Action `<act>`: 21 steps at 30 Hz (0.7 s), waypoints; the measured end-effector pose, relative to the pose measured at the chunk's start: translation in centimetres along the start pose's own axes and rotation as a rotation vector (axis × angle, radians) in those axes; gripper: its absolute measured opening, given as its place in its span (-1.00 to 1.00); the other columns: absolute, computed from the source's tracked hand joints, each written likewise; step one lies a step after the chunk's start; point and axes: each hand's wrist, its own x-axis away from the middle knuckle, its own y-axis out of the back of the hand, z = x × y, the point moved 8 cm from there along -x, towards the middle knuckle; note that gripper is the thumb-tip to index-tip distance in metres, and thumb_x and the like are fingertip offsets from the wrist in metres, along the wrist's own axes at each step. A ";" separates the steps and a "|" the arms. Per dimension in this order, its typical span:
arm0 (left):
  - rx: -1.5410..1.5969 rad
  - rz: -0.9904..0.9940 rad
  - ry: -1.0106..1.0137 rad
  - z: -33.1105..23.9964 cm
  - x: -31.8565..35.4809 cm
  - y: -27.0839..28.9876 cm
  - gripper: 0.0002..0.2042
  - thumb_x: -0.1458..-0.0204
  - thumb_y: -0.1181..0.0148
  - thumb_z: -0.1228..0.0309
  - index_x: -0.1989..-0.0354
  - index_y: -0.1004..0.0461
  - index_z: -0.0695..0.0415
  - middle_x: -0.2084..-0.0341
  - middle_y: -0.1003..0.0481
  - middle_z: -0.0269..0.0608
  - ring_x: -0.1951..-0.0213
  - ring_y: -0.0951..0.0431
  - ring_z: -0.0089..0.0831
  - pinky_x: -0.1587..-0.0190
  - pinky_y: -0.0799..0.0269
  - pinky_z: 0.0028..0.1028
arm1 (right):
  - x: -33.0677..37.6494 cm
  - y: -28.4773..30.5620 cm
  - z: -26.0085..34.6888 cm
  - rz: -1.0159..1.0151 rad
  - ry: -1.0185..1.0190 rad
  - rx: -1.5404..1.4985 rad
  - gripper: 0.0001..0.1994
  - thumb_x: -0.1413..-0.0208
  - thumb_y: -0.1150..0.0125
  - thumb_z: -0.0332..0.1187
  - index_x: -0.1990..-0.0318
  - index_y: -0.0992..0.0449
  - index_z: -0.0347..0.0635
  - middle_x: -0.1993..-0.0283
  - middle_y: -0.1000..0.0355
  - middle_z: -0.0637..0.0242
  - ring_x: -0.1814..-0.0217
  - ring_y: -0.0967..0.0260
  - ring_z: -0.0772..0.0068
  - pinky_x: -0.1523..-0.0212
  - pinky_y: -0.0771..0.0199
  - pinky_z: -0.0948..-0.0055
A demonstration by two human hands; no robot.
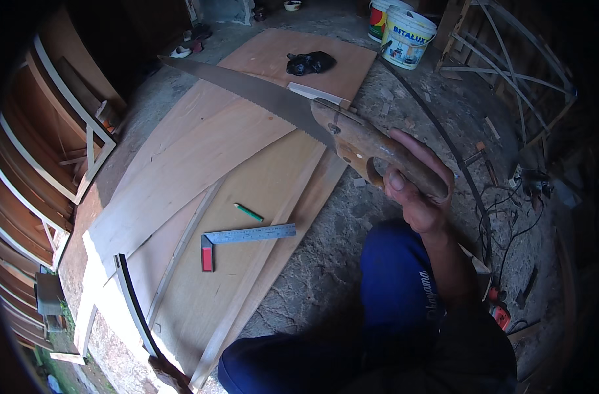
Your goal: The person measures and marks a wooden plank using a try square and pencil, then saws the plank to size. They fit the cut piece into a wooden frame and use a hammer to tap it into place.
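Observation:
My right hand (421, 197) is closed round the worn wooden grip of a handsaw (247, 88), which it holds up above the boards. The long toothed blade points to the far left, teeth facing down and toward me. On the pale wooden panel (237, 262) under it lie a green pencil (248, 211) and a try square (250, 234) with a metal rule and a red-faced stock. A long, narrow dark tool (135, 305) with a brown handle-like end rests at the panel's near left. My left hand does not show.
Wooden boards (181, 141) overlap across the floor, with a black plastic bag (310, 63) on the far one. Two paint buckets (408, 39) stand at the back right. Wooden frames (56, 131) lean at the left. A dark strip (437, 125) and cables (519, 217) lie at the right.

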 end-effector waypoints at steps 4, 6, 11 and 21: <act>0.121 0.117 -0.167 -8.8 1.9 0.7 -0.74 -0.30 -0.07 0.22 0.15 -0.39 0.20 0.42 -0.40 0.04 0.37 -0.45 0.01 0.30 -0.30 -0.04 | 0.6 4.1 -2.3 -0.025 0.043 -0.111 -0.41 -0.22 -0.14 -0.42 -0.34 -0.22 -0.61 0.42 -0.36 0.33 0.40 -0.31 0.55 0.28 -0.38 0.50; 0.124 0.192 -0.089 -10.9 2.7 -0.2 -0.80 -0.25 -0.13 0.29 0.14 -0.36 0.17 0.39 -0.41 0.03 0.32 -0.45 0.05 0.27 -0.33 -0.07 | 1.5 6.2 -3.6 -0.030 -0.007 -0.145 -0.37 -0.25 -0.06 -0.43 -0.41 -0.09 -0.60 0.45 -0.31 0.34 0.43 -0.24 0.55 0.29 -0.34 0.49; 0.037 0.159 0.052 -7.2 5.9 2.4 -0.76 -0.16 -0.22 0.29 0.06 -0.42 0.07 0.23 -0.51 -0.02 0.15 -0.53 0.11 0.19 -0.42 0.00 | 4.0 5.2 -8.8 0.001 -0.226 -0.372 -0.84 -0.34 0.01 -0.42 0.14 -0.17 -0.30 0.46 -0.17 0.32 0.39 -0.14 0.46 0.28 -0.26 0.42; -0.040 0.012 0.597 11.2 17.7 9.1 -0.52 -0.17 -0.26 0.14 -0.24 -0.41 -0.01 0.03 -0.59 0.00 -0.06 -0.56 0.01 -0.06 -0.46 -0.09 | 3.7 -13.5 -7.0 0.567 0.164 -0.355 -0.66 -0.34 0.02 -0.48 -0.19 -0.18 -0.44 0.41 -0.26 0.29 0.40 -0.19 0.47 0.32 -0.34 0.42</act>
